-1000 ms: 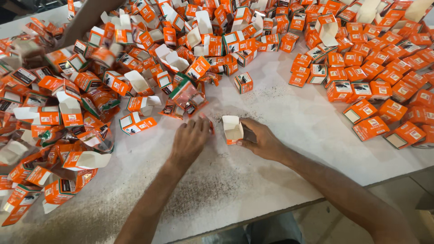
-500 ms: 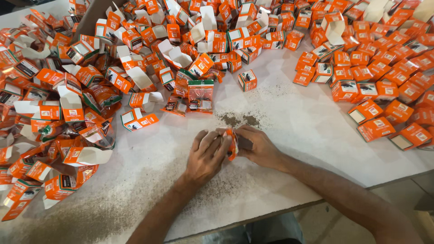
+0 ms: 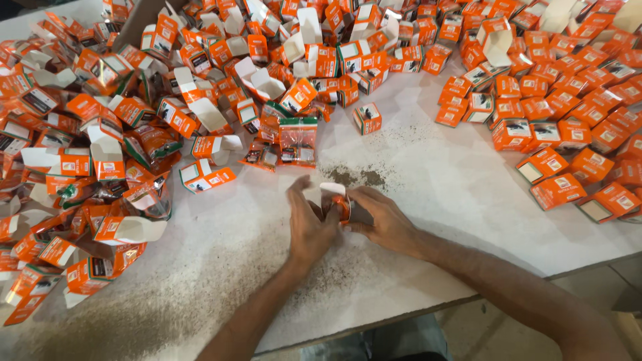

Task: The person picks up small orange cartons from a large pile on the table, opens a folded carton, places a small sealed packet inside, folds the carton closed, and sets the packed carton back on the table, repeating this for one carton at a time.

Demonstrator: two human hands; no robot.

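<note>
One small orange carton [image 3: 338,204], flap open, gripped between my left hand [image 3: 309,224] and right hand [image 3: 382,217] at table [image 3: 435,180] centre; closed cartons [image 3: 568,134] at 2 o'clock, open ones [image 3: 134,134] heaped at 10.

This looks like a small packing workshop. A white tabletop [image 3: 468,200] dusted with dark powder carries hundreds of identical small orange cartons [image 3: 555,190], many open and unfilled, heaped in piles alongside clear filled sachets [image 3: 298,142].
</note>
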